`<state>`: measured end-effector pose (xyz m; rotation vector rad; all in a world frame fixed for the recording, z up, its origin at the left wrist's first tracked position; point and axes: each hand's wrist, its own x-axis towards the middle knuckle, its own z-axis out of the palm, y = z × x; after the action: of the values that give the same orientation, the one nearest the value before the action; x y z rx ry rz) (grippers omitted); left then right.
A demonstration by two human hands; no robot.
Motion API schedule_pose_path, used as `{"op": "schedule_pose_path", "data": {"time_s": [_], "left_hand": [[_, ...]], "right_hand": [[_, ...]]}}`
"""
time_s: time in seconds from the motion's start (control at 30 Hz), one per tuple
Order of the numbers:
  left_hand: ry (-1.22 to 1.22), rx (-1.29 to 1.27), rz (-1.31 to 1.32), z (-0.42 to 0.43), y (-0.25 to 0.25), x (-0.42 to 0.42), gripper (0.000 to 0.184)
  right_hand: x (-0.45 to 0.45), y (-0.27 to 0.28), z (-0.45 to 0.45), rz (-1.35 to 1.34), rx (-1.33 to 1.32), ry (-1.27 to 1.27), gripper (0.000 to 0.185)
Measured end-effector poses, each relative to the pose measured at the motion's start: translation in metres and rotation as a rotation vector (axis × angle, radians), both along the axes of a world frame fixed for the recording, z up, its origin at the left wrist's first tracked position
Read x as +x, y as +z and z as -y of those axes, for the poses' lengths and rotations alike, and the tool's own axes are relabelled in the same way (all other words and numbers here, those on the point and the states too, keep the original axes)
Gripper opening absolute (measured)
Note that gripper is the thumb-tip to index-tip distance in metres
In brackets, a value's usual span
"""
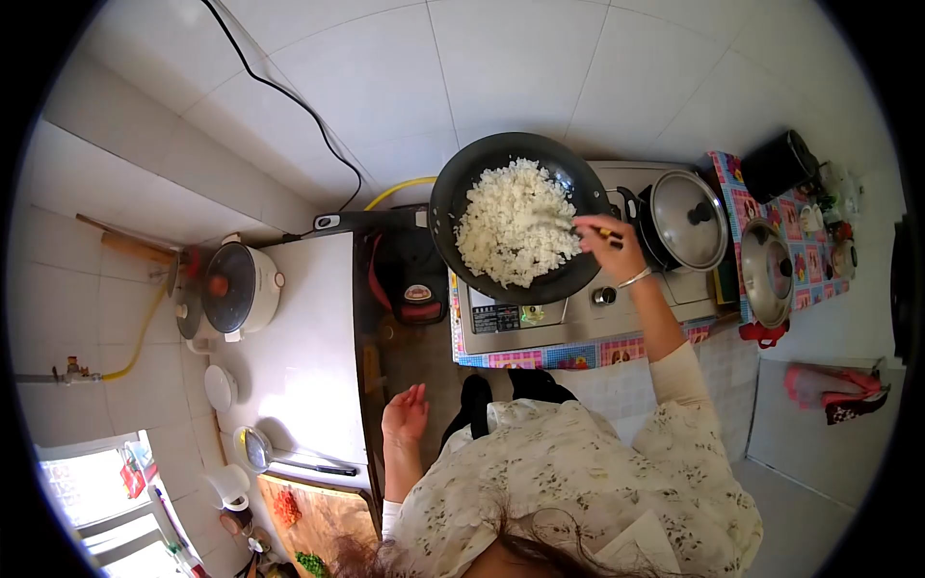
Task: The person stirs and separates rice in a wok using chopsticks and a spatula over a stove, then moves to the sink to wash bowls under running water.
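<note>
White cooked rice [518, 223] lies loose in a dark wok [496, 147] on the stove, the wok's long handle pointing left. My right hand [611, 252] is closed around a cooking utensil with a black-and-yellow handle [609, 235], at the wok's right rim. The utensil's far end reaches into the rice and is too blurred to make out. My left hand [406, 415] hangs by my body, left of the stove's front edge. Its fingers are apart and loosely bent, with nothing in them.
A lidded pot [688, 220] stands right of the wok; another lidded pan [767, 273] is farther right. On the left are a white electric cooker [258, 289], a strainer [255, 450] and a cutting board [332, 515] with chopped red and green food.
</note>
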<state>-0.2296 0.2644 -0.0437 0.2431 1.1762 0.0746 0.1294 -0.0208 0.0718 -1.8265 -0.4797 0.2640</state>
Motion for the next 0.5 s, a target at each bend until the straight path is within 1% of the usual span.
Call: {"op": "schedule_pose_path", "data": {"time_s": [0.1,0.2,0.27,0.3,0.37,0.4,0.5], "left_hand": [[0.029,0.008,0.03,-0.005,0.002,0.001,0.019],[0.016,0.02,0.003,-0.008,-0.001,-0.003,0.02],[-0.029,0.028,-0.051,-0.006,-0.003,-0.002,0.019],[-0.019,0.021,-0.027,-0.006,-0.002,-0.001,0.019],[-0.001,0.008,0.021,-0.006,0.001,0.001,0.018],[0.005,0.014,0.021,-0.006,0.002,0.002,0.018],[0.008,0.015,0.024,-0.003,-0.001,0.001,0.018]], "right_hand": [[0.013,-0.001,0.023,-0.093,0.081,-0.199,0.023],[0.018,-0.019,0.018,-0.16,0.137,-0.305,0.023],[0.011,-0.032,-0.009,-0.168,0.161,-0.145,0.024],[0.006,-0.032,-0.026,-0.17,0.175,-0.067,0.025],[-0.003,-0.019,-0.044,-0.38,0.214,0.061,0.024],[-0.012,-0.006,-0.049,-0.366,0.242,0.088,0.024],[-0.031,0.019,-0.06,-0.361,0.152,0.253,0.022]]}}
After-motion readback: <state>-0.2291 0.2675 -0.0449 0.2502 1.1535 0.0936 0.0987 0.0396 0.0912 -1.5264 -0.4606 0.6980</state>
